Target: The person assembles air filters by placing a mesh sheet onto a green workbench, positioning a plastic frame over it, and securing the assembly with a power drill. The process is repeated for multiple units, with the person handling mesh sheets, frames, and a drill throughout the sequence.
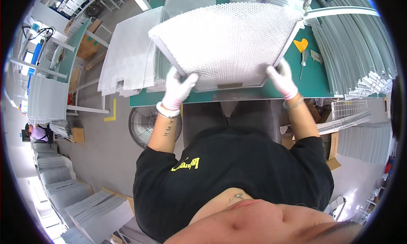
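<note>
Both gloved hands, left hand point(178, 90) and right hand point(282, 79), are closed on the near corners of the mesh panel point(229, 40), tilted over the tabletop's point(316, 81) near edge. Grip evenly and keep the frame square, I'd say.

A green workbench point(316, 81) carries a framed mesh panel point(229, 40), loose mesh sheets point(127, 57), an orange scraper point(301, 44) and a screwdriver point(303, 57).

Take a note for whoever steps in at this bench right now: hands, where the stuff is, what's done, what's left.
Left hand: gloved, gripping the mesh panel at its near left corner.
Right hand: gloved, gripping its near right corner.
Panel: framed, raised at an angle over the green bench.
Loose mesh sheets piled at bench left; screwdriver and yellow scraper at right.
Done: mesh sits in the frame.
Left: can't tell.
</note>
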{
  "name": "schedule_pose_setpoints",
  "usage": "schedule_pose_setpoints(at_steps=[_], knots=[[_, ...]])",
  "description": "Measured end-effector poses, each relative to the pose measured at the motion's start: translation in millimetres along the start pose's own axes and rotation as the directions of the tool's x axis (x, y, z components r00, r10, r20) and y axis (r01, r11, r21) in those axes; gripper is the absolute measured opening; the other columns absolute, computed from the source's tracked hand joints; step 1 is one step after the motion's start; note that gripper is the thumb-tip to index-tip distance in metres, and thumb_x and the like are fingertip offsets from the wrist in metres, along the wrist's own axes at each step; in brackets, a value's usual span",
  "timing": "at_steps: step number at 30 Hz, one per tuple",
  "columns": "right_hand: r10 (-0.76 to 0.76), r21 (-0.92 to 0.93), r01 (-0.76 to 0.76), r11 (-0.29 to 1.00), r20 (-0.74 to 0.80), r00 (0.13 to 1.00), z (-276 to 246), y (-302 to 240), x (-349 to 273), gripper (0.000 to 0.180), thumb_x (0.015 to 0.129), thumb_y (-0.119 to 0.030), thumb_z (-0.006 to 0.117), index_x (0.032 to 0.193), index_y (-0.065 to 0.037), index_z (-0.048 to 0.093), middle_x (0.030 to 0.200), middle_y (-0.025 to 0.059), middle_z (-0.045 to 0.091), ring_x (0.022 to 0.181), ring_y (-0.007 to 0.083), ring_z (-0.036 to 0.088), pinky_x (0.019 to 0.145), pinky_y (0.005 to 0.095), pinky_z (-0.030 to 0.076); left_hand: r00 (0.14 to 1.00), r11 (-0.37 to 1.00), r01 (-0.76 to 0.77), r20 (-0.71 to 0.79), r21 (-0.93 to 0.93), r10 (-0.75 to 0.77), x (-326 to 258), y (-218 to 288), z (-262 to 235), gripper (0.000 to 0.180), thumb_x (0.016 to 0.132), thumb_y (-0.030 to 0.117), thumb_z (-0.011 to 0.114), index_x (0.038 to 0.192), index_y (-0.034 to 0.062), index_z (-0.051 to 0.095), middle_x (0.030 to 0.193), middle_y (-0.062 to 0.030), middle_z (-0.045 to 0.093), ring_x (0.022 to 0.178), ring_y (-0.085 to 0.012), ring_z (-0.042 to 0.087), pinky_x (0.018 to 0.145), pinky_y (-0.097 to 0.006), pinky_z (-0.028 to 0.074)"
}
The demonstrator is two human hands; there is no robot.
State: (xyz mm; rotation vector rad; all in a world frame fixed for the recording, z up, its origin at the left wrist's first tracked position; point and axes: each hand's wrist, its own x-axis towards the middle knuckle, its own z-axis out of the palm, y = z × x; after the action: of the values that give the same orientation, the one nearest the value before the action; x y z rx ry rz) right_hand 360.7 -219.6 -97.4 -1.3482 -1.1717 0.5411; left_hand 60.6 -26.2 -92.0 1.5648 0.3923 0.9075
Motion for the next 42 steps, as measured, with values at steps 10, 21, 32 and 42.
schedule_pose_setpoints(at_steps=[10,21,32,42], knots=[[-0.352,-0.009,0.378,0.926,-0.386,0.853,-11,-107,37,0.014,0.096,-0.014,0.064,0.091,0.000,0.065,0.084,0.0008,0.064,0.071,0.0087,0.054,0.065,0.0230,0.044,0.781,0.738,-0.604,0.041,0.300,0.623,27,100,16,0.018,0.096,0.013,0.063,0.102,-0.0038,0.063,0.097,-0.0117,0.065,0.095,-0.0232,0.063,0.088,-0.039,0.053],[-0.758,0.175,0.737,0.652,0.129,0.640,-13,-113,-82,0.012,0.093,-0.010,0.058,0.102,-0.004,0.054,0.097,0.0151,0.071,0.080,0.0252,0.068,0.064,0.0356,0.053,0.291,0.999,-0.041,0.956,-0.017,0.028,-1,5,5,0.091,0.090,0.067,0.058,0.150,-0.0001,0.042,0.158,-0.0244,0.034,0.149,-0.0396,0.028,0.121,-0.052,0.022],[-0.634,0.155,0.644,0.750,0.447,0.631,-37,-116,-98,0.014,0.084,-0.008,0.063,0.091,-0.002,0.052,0.100,0.0167,0.070,0.083,0.0255,0.067,0.063,0.0359,0.052,0.415,0.828,-0.196,0.809,0.525,-0.415,16,4,38,0.086,0.100,0.063,0.041,0.144,-0.0114,0.043,0.153,-0.0294,0.039,0.146,-0.0403,0.033,0.122,-0.049,0.022],[-0.487,-0.039,0.488,0.872,-0.180,0.855,-7,-125,9,0.032,0.098,-0.033,0.064,0.088,-0.002,0.058,0.079,0.0109,0.061,0.069,0.0224,0.058,0.060,0.0360,0.046,0.708,0.706,-0.703,0.189,0.090,0.680,14,116,33,0.025,0.097,0.024,0.067,0.096,0.0014,0.056,0.082,-0.0119,0.060,0.066,-0.0255,0.061,0.056,-0.039,0.050]])
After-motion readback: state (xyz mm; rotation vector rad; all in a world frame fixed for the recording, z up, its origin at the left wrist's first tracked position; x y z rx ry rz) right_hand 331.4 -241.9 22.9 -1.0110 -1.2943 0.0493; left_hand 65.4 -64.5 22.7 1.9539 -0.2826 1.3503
